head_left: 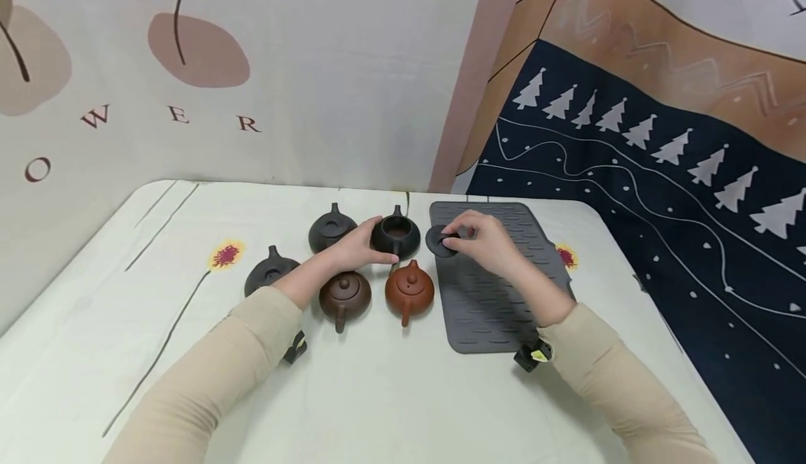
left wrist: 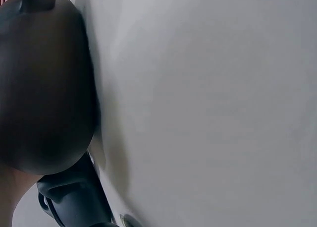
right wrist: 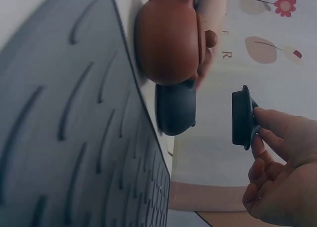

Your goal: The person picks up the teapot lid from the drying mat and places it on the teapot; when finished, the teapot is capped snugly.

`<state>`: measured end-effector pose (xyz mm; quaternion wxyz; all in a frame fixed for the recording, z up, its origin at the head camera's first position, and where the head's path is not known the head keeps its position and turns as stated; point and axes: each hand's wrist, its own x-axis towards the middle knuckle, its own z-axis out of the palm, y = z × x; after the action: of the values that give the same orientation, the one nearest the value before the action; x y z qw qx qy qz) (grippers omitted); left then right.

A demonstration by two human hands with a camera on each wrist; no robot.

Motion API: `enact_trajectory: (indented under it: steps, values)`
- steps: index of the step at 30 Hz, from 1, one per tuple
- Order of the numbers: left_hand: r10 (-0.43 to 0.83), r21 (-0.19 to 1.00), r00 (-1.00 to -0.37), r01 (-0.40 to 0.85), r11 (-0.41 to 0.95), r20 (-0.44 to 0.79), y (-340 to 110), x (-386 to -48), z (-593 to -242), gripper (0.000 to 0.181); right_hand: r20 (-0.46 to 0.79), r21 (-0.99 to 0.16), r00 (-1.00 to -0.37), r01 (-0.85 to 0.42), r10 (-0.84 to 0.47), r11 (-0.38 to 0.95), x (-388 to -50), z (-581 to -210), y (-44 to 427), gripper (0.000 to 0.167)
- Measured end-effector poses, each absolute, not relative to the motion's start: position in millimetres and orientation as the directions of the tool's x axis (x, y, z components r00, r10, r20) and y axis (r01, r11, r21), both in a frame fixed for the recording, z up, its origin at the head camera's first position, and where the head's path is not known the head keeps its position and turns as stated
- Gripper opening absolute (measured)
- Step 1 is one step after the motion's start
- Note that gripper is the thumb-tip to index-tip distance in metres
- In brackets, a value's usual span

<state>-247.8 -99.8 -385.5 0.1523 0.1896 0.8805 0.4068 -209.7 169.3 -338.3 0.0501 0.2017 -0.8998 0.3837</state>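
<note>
In the head view my left hand (head_left: 359, 245) grips the left side of a lidless black teapot (head_left: 409, 241), thumb toward me. The pot's round mouth faces up and its dark inside shows. My right hand (head_left: 485, 240) pinches the knob of the black lid (head_left: 433, 241), holding it just right of that pot. Seen from the right wrist, the lid (right wrist: 241, 118) is held clear of the black teapot (right wrist: 176, 108), its rim and inner collar showing. A reddish-brown teapot (head_left: 409, 290) and a dark brown teapot (head_left: 345, 296), both lidded, stand nearer me.
Two more dark teapots stand at the left, one behind my left hand (head_left: 330, 229) and one partly hidden by my left forearm (head_left: 267, 271). A grey ridged mat (head_left: 491, 310) lies under my right hand on the white tablecloth (head_left: 378, 394).
</note>
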Motion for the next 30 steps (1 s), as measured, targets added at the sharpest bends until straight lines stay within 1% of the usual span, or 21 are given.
enact_trajectory:
  steps: [8, 18, 30]
  values:
    - [0.458, 0.775, -0.882, 0.210, 0.596, -0.113, -100, -249, -387, 0.100, 0.258, -0.677, -0.911, -0.409, -0.322, 0.612, -223, -337, 155, 0.010]
    - [0.464, 0.787, -0.878, 0.205, 0.582, -0.115, -100, -251, -389, 0.100, 0.247, -0.689, -0.909, -0.408, -0.335, 0.600, -239, -347, 138, 0.011]
    - [0.478, 0.786, -0.871, 0.215, 0.579, -0.114, -101, -252, -390, 0.100, 0.247, -0.704, -0.918, -0.391, -0.311, 0.593, -255, -352, 120, 0.013]
